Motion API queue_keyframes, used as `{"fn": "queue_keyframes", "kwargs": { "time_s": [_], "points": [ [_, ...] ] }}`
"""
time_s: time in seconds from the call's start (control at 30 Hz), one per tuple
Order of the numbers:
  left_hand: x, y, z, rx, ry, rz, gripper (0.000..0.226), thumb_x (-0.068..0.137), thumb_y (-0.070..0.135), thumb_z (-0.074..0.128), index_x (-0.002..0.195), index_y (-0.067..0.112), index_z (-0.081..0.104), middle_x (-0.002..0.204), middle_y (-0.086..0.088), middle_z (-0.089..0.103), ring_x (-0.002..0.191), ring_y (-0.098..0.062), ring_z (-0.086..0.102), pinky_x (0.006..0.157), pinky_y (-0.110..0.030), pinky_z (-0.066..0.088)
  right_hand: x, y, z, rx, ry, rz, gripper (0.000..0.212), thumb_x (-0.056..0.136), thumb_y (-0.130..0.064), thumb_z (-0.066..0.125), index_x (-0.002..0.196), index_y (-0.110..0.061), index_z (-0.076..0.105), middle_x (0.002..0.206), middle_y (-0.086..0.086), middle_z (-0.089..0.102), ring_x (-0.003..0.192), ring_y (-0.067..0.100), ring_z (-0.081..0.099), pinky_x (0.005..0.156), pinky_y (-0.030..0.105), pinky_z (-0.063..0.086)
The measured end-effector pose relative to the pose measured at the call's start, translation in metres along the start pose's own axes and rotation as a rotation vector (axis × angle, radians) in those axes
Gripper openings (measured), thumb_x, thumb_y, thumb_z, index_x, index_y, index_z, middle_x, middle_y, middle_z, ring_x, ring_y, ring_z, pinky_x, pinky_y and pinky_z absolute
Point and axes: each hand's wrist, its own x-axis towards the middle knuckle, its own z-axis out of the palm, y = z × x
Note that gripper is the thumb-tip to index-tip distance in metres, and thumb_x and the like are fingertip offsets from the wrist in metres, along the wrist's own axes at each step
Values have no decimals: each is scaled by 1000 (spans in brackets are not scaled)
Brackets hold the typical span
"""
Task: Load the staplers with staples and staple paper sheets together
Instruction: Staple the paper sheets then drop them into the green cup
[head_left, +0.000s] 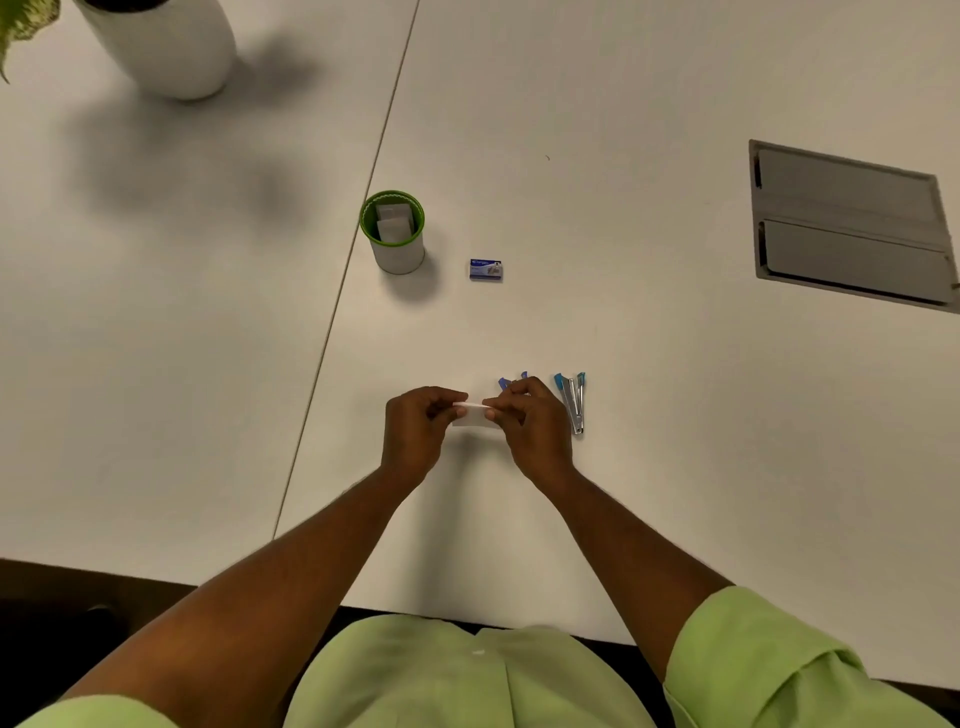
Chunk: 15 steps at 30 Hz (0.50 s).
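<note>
From here I'd call it mid-task: left hand (415, 423) and right hand (532, 421) each pinch an end of the paper slip (474, 414), long axis 9-to-3, near the table (649, 130) edge. Open stapler (572, 402) at 3 points to 12; second stapler (504, 383) mostly hidden. Staple box (486, 270) at 12, loading unconfirmed.

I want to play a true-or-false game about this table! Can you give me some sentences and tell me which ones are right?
1. Both hands, left hand and right hand, hold a small white paper. True.
2. The green-rimmed cup lies tipped over. False: it stands upright with paper pieces inside.
3. The blue staple box sits inside the cup. False: it lies on the table, beside the cup.
4. An open stapler lies right of the hands. True.
</note>
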Motion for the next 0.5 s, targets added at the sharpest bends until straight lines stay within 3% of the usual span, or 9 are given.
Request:
{"fn": "queue_keyframes", "kwargs": {
  "time_s": [0.3, 0.37, 0.5],
  "points": [
    [0, 3, 4, 222, -11, 222, 11, 88, 3, 71, 93, 11, 77, 89, -2, 67, 81, -11, 63, 74, -22, 51, -5, -4, -10, -124, 32, -44, 9, 88, -27, 75, 95, -22, 78, 97, -8, 72, 91, 14, 61, 78, 33, 51],
    [6, 4, 2, 255, -24, 229, 9, 89, 4, 71, 93, 10, 76, 91, -2, 59, 81, -11, 58, 73, -18, 47, -6, -8, -7, -102, 39, -1, 8, 89, -26, 73, 94, -21, 76, 93, -8, 73, 88, 12, 63, 79, 32, 52],
    [13, 7, -1, 219, -91, 141, 17, 92, 5, 64, 82, 18, 67, 80, 7, 65, 72, -1, 59, 66, -15, 43, 0, -14, 5, -37, 43, 168, 7, 93, -27, 67, 91, -22, 71, 88, -8, 72, 81, 13, 64, 74, 29, 50]
  ]
}}
